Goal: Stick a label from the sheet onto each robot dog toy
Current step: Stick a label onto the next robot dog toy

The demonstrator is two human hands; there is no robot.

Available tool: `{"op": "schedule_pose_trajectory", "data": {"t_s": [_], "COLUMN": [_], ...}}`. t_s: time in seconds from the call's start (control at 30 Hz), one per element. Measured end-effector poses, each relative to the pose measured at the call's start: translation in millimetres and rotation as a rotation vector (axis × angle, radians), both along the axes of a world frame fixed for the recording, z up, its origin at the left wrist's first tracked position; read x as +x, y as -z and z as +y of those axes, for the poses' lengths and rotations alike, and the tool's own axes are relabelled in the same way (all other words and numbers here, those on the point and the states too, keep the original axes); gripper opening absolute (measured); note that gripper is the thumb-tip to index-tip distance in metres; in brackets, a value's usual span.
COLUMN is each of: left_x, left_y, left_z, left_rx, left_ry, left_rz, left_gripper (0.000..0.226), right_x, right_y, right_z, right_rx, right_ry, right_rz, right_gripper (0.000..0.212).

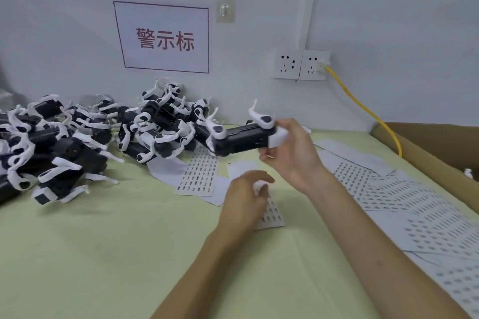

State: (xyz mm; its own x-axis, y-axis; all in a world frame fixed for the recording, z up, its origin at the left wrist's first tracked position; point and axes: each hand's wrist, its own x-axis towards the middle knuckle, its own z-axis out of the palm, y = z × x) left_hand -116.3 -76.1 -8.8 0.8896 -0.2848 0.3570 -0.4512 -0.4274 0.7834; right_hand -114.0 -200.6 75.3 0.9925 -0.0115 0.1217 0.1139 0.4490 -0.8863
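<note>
Many toy dogs [77,142] piled left (sheets [414,202] right) | right hand [290,153] grips dog [241,140] | left hand [246,197] pinching label sheet [272,215]

The left hand [243,197] covers the near-left part of the label sheet [272,215]; whatever its fingertips pinch is blurred. Print on the labels is too small to read. The right hand [290,153] hides the right end of the held robot dog toy [243,137]. The left edge cuts off the toy pile [64,142]; the right edge cuts off the cardboard box [440,153].
</note>
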Motion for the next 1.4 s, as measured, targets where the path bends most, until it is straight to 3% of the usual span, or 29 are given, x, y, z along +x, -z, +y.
{"op": "schedule_pose_trajectory", "data": {"t_s": [0.07, 0.17, 0.3, 0.37, 0.47, 0.53, 0.63, 0.7, 0.77, 0.9, 0.97, 1.03, 1.13, 1.2, 1.4], "left_x": [2.6, 5.9, 3.7, -1.2, -6.8, -9.1, -7.6, -4.4, -2.9, 5.4, 8.7, 9.9, 9.0, 7.2, 5.6], "left_y": [-9.7, -20.9, -25.0, -28.6, -27.0, -25.1, -27.0, -28.5, -30.4, -29.4, -28.1, -27.6, -28.0, -28.7, -29.2], "left_z": [3.3, 12.7, 16.3, 14.7, 14.6, 14.7, 15.8, 18.1, 20.9, 28.4, 31.4, 32.0, 32.1, 32.0, 32.6], "left_rx": [-0.337, -0.768, -0.668, -0.561, -0.424, -0.396, -0.458, -0.596, -0.794, -1.12, -1.211, -1.236, -1.154, -1.066, -1.017], "left_ry": [-0.026, 0.105, 0.342, 0.423, 0.458, 0.442, 0.432, 0.474, 0.426, 0.297, 0.284, 0.244, 0.163, 0.132, 0.126], "left_rz": [0.188, 0.64, 0.85, 0.859, 0.765, 0.741, 0.682, 0.635, 0.621, 0.622, 0.627, 0.653, 0.641, 0.602, 0.613], "left_gripper": [0.024, 0.039, 0.076, 0.083, 0.064, 0.056, 0.052, 0.033, 0.026, 0.029, 0.032, 0.02, 0.021, 0.02, 0.025], "right_x": [-4.6, -8.2, -11.9, -11.5, -9.6, -7.4, -6.4, -7.5, -9.5, -7.9, -4.5, -2.0, 1.7, 3.7, 2.0], "right_y": [0.6, 11.2, 19.9, 22.5, 26.8, 29.3, 26.8, 22.7, 20.6, 35.8, 49.1, 62.8, 80.3, 85.5, 77.3], "right_z": [-23.4, -42.4, -43.4, -41.6, -38.4, -35.4, -31.8, -32.8, -36.0, -33.6, -24.6, -12.5, 2.5, 4.4, -2.0], "right_rx": [0.051, 0.026, -0.18, -0.309, -0.552, -0.604, -0.47, -0.365, -0.409, -0.92, -1.182, -1.43, -1.671, -1.697, -1.469], "right_ry": [0.013, 0.071, 0.12, 0.141, 0.217, 0.261, 0.271, 0.253, 0.285, 0.372, 0.333, 0.317, 0.29, 0.254, 0.2], "right_rz": [-0.008, 0.128, 0.341, 0.387, 0.396, 0.338, 0.223, 0.119, 0.033, 0.058, 0.109, 0.197, 0.257, 0.24, 0.195], "right_gripper": [0.028, 0.034, 0.035, 0.039, 0.05, 0.053, 0.046, 0.035, 0.023, 0.018, 0.036, 0.066, 0.093, 0.087, 0.064]}}
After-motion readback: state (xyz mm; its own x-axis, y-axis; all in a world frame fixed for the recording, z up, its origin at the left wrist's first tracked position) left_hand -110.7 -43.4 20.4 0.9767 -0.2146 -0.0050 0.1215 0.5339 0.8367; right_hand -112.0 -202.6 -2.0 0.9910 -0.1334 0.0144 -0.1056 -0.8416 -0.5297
